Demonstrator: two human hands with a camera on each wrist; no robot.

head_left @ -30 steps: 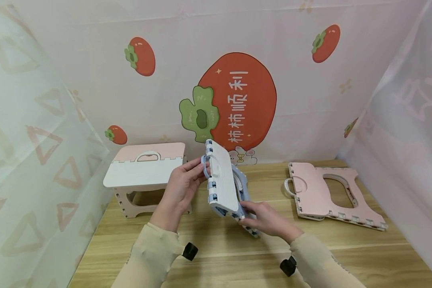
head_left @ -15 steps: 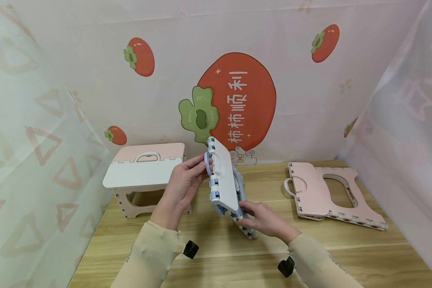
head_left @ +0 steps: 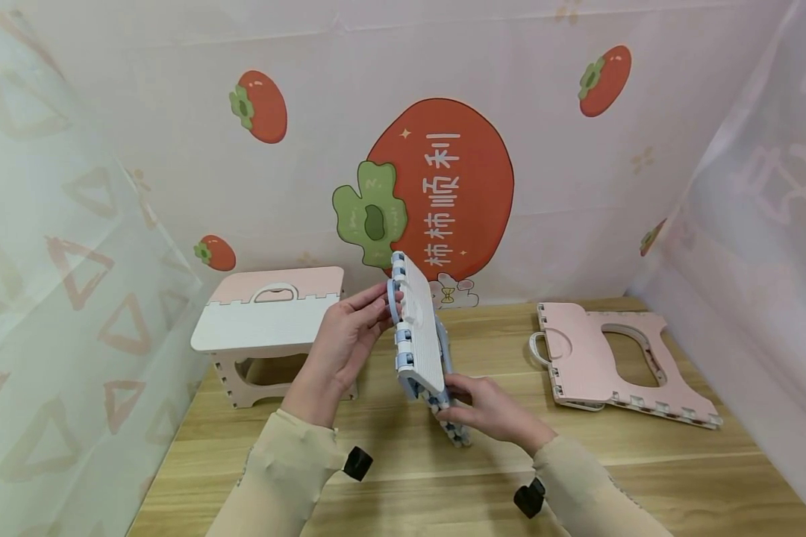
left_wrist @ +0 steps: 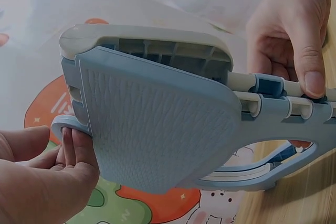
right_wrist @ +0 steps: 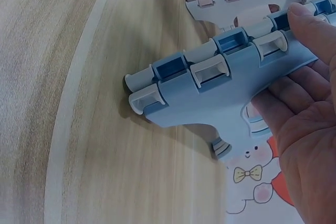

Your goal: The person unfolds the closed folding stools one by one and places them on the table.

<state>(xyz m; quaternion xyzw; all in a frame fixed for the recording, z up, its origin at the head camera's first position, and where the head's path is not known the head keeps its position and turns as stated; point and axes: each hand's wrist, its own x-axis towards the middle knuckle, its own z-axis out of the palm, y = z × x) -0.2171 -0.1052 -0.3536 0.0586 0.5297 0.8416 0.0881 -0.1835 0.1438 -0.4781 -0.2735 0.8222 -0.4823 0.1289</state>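
A blue-and-white folding step stool (head_left: 425, 321), mostly folded, is tilted up between the hands in the head view. My left hand (head_left: 349, 332) has its fingers hooked through the stool's blue carry handle (left_wrist: 67, 122), clear in the left wrist view. Lower down, my right hand (head_left: 493, 410) grips the hinged leg side, its thumb on the hinge row (right_wrist: 228, 43) and its fingers underneath at the leg cutout. The white seat half and the blue textured half lean close together, with a gap at their edge. The leg end sits close over the tabletop.
A pink-and-white folding stool (head_left: 262, 324) stands unfolded at the left back. Another, pink stool (head_left: 584, 365) lies flattened on the right of the wooden table (head_left: 403, 492). A printed curtain (head_left: 544, 224) closes off the back and sides.
The held stool has turned a little and its two halves have come closer together. Its top has shifted slightly right, its lower end left. Both hands keep their hold.
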